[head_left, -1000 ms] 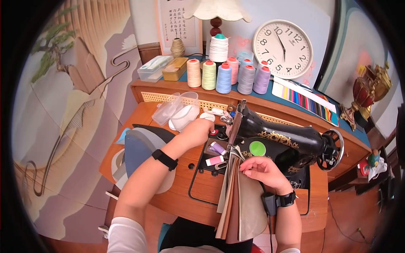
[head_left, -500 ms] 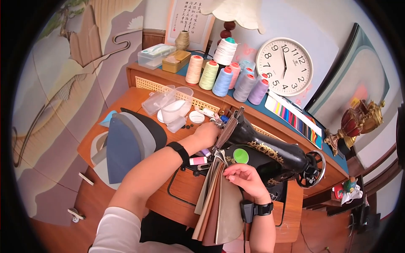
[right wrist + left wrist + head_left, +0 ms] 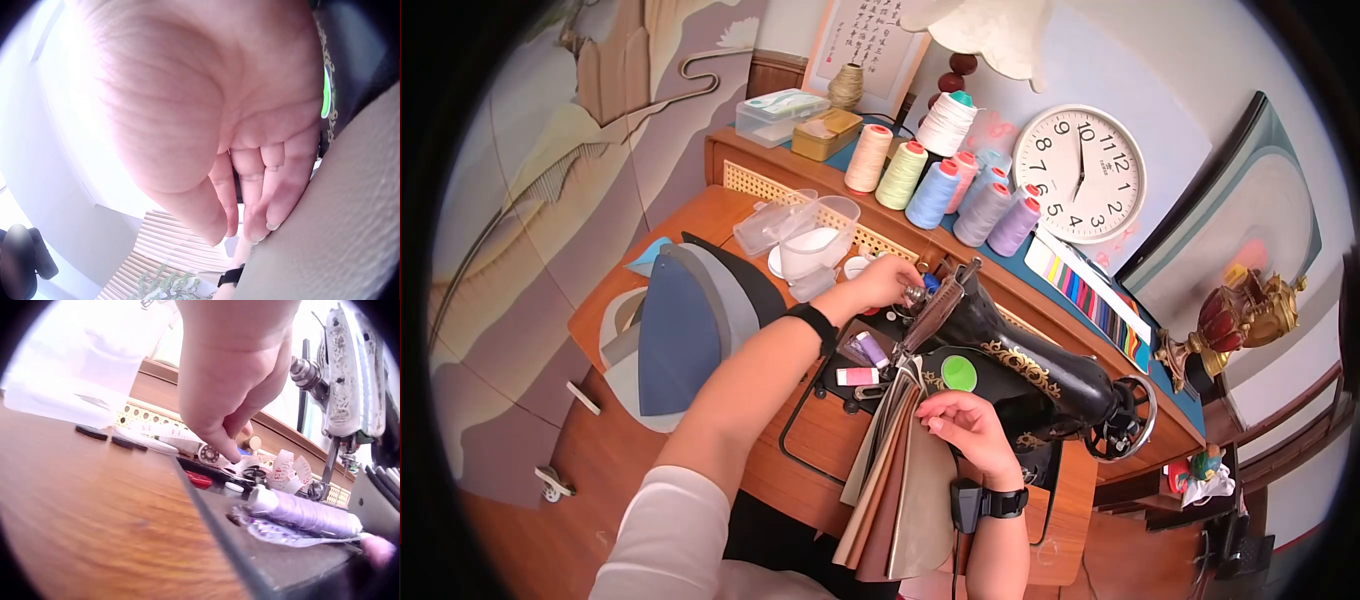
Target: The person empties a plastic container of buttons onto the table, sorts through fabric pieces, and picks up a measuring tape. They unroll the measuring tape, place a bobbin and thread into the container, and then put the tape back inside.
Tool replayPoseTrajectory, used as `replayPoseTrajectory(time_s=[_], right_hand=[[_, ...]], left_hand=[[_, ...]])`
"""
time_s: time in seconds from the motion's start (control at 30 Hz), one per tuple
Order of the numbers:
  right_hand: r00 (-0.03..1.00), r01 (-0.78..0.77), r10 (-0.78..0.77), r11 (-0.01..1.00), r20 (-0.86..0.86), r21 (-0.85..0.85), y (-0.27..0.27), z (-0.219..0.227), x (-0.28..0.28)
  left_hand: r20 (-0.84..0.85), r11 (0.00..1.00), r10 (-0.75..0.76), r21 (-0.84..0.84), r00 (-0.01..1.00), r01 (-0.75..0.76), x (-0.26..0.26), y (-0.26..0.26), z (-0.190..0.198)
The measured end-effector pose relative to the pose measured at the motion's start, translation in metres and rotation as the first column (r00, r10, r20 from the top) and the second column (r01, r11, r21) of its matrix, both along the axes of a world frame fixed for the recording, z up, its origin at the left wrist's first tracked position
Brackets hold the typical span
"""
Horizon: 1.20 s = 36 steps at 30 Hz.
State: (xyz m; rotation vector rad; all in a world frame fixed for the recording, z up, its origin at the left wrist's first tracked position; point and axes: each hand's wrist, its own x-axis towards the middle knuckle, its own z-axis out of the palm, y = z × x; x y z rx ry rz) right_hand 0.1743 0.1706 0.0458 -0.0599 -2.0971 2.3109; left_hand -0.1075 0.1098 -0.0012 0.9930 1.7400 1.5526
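My left hand reaches down beside the needle end of a black sewing machine. In the left wrist view its fingertips are low among a metal bobbin, a white measuring tape and a red button; what lies between the fingertips is hidden. A purple thread spool lies nearer that camera. Loosely bent, my right hand hovers by a fan of leather swatches hanging over the table's front, its fingertips right at the edge of a beige swatch.
On the machine bed lie a pink spool and a green disc. A clear plastic box stands behind my left forearm, with grey and blue panels to the left. Thread cones line the back shelf near a clock.
My left hand went down toward the needle end, then drew back slightly from it. My right hand keeps its pose by the swatches. The head view has tilted and shifted.
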Motion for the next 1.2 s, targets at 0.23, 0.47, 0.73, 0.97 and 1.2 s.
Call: replayPoseTrajectory(time_s=[0.23, 0.47, 0.73, 0.97, 1.2], right_hand=[[1.0, -0.007, 0.007, 1.0, 0.009, -0.003, 0.004, -0.003, -0.002], [1.0, -0.002, 0.002, 1.0, -0.017, 0.016, 0.003, 0.0, 0.0], [0.993, -0.031, -0.042, 0.808, 0.109, 0.588, -0.002, 0.04, 0.023], [0.972, -0.153, -0.116, 0.341, 0.203, 0.928, -0.046, 0.044, 0.061], [0.937, 0.228, -0.34, 0.42, -0.08, 0.879, -0.05, 0.02, 0.075]], left_hand=[[-0.364, 0.988, 0.143, 0.007, 0.92, -0.151, 0.006, -0.062, 0.027], [-0.718, 0.941, -0.177, -0.323, 0.673, -0.097, 0.081, -0.115, 0.067], [-0.6, 0.897, -0.378, -0.427, 0.705, 0.116, 0.168, -0.143, 0.07], [-0.751, 0.938, -0.266, -0.346, 0.605, -0.017, 0.197, -0.151, 0.066], [-0.83, 0.977, -0.211, -0.186, 0.516, 0.101, 0.22, -0.166, 0.073]])
